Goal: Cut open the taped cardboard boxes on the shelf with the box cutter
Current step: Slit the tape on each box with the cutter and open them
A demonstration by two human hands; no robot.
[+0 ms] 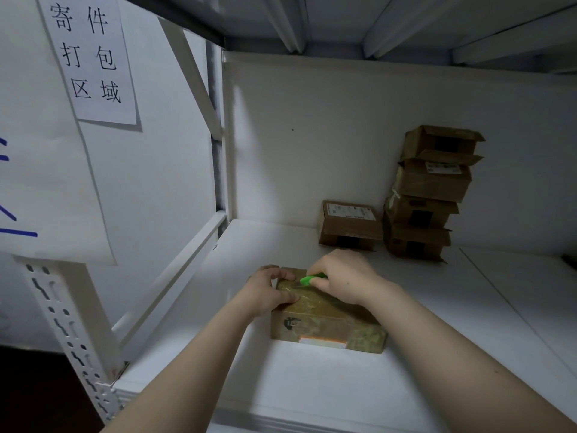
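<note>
two hands meet over one taped cardboard box (327,326) that lies flat on the white shelf (312,385), near its front and left of middle. we see the left hand (268,292) curled round the box's far left corner, fingers over the edge and thumb pressed on the glossy tape on top. the right hand (340,276) is closed round a green box cutter (309,279), whose tip rests on the top face near the far edge, just beside the left fingers; we cannot make out the blade itself. further back against the rear wall sits a single labelled box (348,225), and just to its right stands a stack of four boxes (427,195), the top one with loose flaps. a paper sign (90,57) with handwritten characters hangs on the left.
</note>
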